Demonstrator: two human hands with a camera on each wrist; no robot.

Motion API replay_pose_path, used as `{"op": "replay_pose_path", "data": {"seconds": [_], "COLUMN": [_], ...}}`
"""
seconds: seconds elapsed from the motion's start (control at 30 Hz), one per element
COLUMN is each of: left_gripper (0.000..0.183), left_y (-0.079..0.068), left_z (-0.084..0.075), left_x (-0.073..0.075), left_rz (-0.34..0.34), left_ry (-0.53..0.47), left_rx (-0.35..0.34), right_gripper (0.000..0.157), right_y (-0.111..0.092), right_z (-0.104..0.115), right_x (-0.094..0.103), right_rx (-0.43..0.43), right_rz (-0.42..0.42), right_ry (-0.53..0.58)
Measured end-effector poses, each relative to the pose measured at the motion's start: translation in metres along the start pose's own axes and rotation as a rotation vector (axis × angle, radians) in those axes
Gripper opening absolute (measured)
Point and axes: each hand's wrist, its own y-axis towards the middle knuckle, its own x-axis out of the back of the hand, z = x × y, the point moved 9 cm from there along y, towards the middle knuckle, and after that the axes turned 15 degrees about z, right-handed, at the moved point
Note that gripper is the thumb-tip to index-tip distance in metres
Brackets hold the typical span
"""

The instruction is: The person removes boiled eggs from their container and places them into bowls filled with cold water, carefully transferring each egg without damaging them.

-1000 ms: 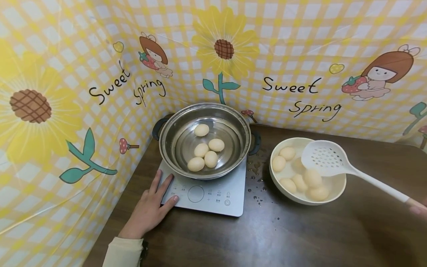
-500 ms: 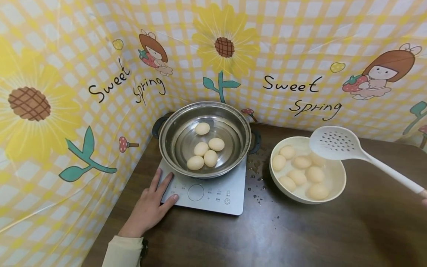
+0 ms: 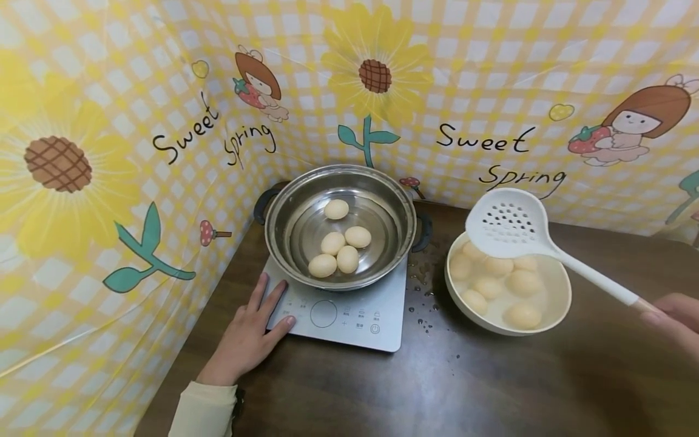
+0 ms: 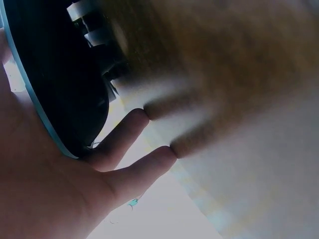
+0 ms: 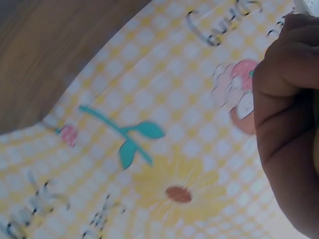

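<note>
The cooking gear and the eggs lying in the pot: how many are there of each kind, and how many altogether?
Pot: 1
Bowl: 1
Slotted spoon: 1
Cooktop: 1
Eggs in the pot: 5
Total: 9

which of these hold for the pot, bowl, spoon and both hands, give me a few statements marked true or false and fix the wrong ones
1. The right hand holds the slotted spoon by its handle. True.
2. The left hand grips the spoon too. False: it touches the edge of the cooktop.
3. Five eggs lie in the pot. True.
4. The slotted spoon carries two eggs. False: no egg shows in it.
5. The bowl stands on the cooktop. False: the pot stands there; the bowl is on the table beside it.
6. More eggs show in the bowl than in the pot. True.
</note>
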Motion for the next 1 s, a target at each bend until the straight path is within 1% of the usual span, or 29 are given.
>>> {"op": "replay_pose_path", "data": {"seconds": [0.03,0.1,0.2,0.27,0.33,0.4,0.57,0.67,0.8,0.9,1.0], "left_gripper": [0.072,0.072,0.072,0.072,0.072,0.073,0.073,0.072,0.072,0.072,0.072], "left_y": [0.0,0.0,-0.001,0.0,0.0,0.0,0.001,0.001,0.0,0.0,-0.001], "left_z": [0.0,-0.001,-0.001,-0.001,-0.001,0.0,0.0,0.001,0.002,0.002,0.002], "left_x": [0.0,0.001,0.001,0.0,-0.001,-0.001,0.0,0.0,-0.001,-0.001,0.0], "left_rz": [-0.001,-0.004,-0.004,-0.001,0.003,0.004,-0.007,-0.01,-0.01,-0.015,-0.019], "left_ry": [0.0,-0.001,-0.003,-0.005,-0.005,-0.005,-0.011,-0.011,-0.006,-0.003,-0.001], "left_rx": [-0.001,-0.001,-0.001,0.001,0.003,0.004,-0.001,-0.003,-0.004,-0.005,-0.006], "right_gripper": [0.04,0.03,0.012,0.004,0.003,0.002,0.008,0.012,0.015,0.016,0.02], "right_y": [0.004,0.012,0.025,0.032,0.04,0.047,0.065,0.074,0.084,0.09,0.094], "right_z": [0.008,0.023,0.042,0.055,0.07,0.086,0.119,0.135,0.153,0.164,0.174], "right_x": [-0.003,-0.006,-0.012,-0.017,-0.025,-0.036,-0.061,-0.074,-0.086,-0.093,-0.1], "right_rx": [0.018,0.027,-0.008,-0.034,-0.023,0.01,0.138,0.206,0.265,0.299,0.351], "right_rz": [0.024,0.065,0.126,0.168,0.209,0.249,0.308,0.31,0.289,0.249,0.186], "right_ry": [0.02,-0.002,-0.115,-0.2,-0.253,-0.267,-0.301,-0.304,-0.317,-0.379,-0.454]}}
